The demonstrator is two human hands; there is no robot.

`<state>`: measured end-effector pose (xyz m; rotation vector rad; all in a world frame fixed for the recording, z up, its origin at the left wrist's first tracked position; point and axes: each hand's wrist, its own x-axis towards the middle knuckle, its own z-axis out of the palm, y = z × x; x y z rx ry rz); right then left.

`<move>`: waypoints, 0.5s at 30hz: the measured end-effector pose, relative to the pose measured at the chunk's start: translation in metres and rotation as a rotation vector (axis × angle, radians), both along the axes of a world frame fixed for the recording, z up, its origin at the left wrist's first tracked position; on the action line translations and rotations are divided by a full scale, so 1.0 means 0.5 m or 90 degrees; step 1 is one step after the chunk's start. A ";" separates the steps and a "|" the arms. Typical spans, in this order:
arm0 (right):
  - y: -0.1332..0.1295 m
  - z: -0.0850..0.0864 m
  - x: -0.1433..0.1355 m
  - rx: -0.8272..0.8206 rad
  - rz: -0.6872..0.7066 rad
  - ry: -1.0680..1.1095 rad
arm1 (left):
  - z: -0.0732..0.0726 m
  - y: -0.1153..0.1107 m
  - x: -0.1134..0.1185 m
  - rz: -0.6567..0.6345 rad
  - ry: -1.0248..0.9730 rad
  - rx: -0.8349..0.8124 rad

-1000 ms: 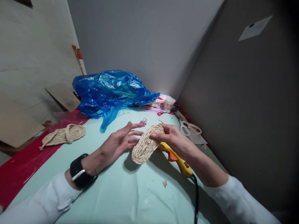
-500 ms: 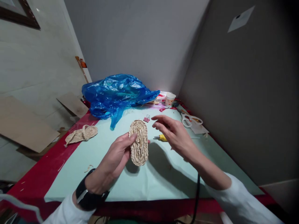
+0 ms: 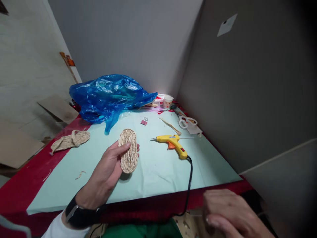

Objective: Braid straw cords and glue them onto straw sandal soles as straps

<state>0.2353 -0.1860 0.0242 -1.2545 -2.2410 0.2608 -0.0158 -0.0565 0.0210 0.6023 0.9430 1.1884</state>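
My left hand [image 3: 104, 168] grips an oval coiled straw pad [image 3: 128, 155], its thumb lying across the front and fingertips showing at the right edge. The pad is held upright over the pale green sheet. At the lower right, off the table's front edge, my right hand [image 3: 230, 211] is closed with bent fingers; whatever it may hold is hidden. A yellow hot glue gun [image 3: 173, 142] with an orange trigger lies on the sheet right of the pad, its nozzle facing left. Behind the pad sits a pink binder clip [image 3: 144, 121].
A braided straw piece with a strap [image 3: 71, 140] lies at left. At the back are a blue plastic bag [image 3: 111, 96] and paper cup [image 3: 168, 102]. White-handled scissors [image 3: 187, 121] and a straw strand [image 3: 170, 125] lie right. The glue gun's black cord [image 3: 190, 180] hangs over the front edge.
My right hand has moved from above the glue gun down to the lower right, its fingers now curled. The glue gun and straw strand are uncovered. The view has turned right.
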 end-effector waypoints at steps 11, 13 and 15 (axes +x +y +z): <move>0.114 -0.035 -0.085 -0.123 0.030 0.192 | 0.002 -0.027 0.011 -0.082 -0.057 0.014; 0.138 -0.013 -0.109 -0.139 -0.019 0.249 | 0.005 -0.030 0.008 -0.076 -0.095 0.007; 0.167 -0.007 -0.134 -0.185 -0.019 0.263 | 0.007 -0.032 0.009 -0.062 -0.133 0.002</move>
